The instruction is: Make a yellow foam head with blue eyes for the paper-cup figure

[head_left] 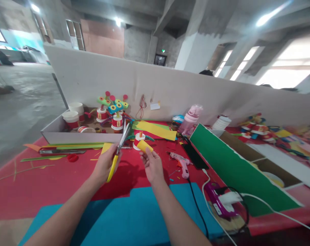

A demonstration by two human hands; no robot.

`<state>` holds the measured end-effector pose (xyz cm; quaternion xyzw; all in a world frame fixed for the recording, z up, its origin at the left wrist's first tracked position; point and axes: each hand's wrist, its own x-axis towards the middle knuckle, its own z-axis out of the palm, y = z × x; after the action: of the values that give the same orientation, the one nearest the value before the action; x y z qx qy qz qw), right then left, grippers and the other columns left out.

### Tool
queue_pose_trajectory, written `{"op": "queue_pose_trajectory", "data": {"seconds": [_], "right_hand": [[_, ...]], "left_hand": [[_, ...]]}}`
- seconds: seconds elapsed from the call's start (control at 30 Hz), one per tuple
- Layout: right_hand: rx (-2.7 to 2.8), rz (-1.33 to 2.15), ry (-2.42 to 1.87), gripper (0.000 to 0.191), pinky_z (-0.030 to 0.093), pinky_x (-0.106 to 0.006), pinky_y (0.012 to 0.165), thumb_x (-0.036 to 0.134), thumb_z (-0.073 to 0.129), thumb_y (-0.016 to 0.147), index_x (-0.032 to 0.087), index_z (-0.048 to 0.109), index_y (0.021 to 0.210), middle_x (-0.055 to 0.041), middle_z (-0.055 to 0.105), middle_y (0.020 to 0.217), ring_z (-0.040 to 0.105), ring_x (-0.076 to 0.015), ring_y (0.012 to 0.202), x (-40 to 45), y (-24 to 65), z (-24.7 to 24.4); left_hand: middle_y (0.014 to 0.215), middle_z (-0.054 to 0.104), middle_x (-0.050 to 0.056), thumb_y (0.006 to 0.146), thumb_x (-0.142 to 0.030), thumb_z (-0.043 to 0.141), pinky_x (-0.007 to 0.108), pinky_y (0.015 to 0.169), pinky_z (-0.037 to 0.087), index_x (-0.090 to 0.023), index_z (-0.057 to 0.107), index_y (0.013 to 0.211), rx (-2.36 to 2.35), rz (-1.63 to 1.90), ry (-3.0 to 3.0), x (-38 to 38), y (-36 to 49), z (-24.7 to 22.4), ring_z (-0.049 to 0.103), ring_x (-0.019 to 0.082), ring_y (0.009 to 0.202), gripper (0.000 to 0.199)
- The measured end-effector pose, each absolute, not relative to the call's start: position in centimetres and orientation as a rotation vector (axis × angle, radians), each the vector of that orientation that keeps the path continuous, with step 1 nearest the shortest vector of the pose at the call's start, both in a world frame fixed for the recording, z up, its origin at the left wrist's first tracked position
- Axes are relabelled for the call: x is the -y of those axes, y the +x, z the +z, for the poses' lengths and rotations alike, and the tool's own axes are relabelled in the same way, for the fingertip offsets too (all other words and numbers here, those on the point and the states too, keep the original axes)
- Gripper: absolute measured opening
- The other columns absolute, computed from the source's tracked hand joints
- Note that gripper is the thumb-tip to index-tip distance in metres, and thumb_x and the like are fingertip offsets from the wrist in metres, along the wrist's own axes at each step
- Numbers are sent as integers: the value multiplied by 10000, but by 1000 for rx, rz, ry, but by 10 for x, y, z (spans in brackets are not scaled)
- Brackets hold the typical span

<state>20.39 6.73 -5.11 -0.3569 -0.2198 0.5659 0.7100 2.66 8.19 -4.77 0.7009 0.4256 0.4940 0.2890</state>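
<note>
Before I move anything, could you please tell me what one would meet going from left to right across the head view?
Upright paper cups, left hand with scissors, right hand with rolled yellow paper, pink glue gun, purple power strip.

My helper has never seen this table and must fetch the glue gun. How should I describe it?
Find the long green panel slanting across the right side of the red-covered table. Left of its upper end lies a flat black device, and the glue gun lies just left of that. It is pink like the bottle behind it, but pistol-shaped, with a black cord.
</note>
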Motion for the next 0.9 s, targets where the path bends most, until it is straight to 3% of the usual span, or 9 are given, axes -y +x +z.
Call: {"op": "queue_pose_trajectory", "data": {"seconds": [0.27,0.43,0.9], "right_hand": [[428,1192,-667,245,562,-277,792,315,751,678,176,695,872,-45,723,896,669,-146,840,-68,209,-46],[435,1193,-680,257,558,-331,818,319,753,672,177,687,875,-51,723,895,678,-160,798,-68,208,-45],[468,1183,-662,250,560,-291,762,334,768,657,190,685,845,-18,723,850,677,-132,733,-69,207,-47]], "left_hand": [[1001,624,95,801,-124,367,280,624,388,-233,375,1259,-1355,502,2532,-70,30,-47,627,252,823,471],[996,627,95,791,-108,364,278,628,389,-224,360,1258,-1421,438,2537,-68,34,-43,633,244,825,481],[983,622,108,879,-207,307,277,570,339,-218,369,1223,-1441,395,2624,-70,29,-44,641,255,778,350]]}}
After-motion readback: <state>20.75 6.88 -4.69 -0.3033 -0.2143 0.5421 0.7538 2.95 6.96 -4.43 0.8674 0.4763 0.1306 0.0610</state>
